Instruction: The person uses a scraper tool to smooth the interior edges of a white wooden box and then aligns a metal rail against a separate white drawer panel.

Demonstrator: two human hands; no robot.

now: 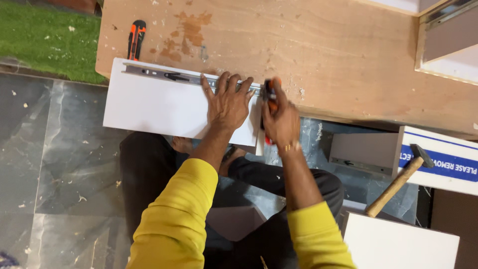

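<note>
The metal drawer slide [191, 77] lies along the far edge of the white panel [159, 107], which overhangs the plywood board [323, 45]. Your left hand [228, 102] presses flat, fingers spread, on it; your right hand [281, 119] grips an orange-handled screwdriver [269, 94] at the slide's right end, so fastening looks underway. A hammer [401, 179] leans to your right, with open floor to your left.

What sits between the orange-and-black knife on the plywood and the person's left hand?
In the head view, the metal drawer slide runs from below the utility knife to the left hand.

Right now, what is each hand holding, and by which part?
The right hand grips an orange and black tool by its handle. The left hand holds nothing; it presses flat on the white panel and metal rail.
</note>
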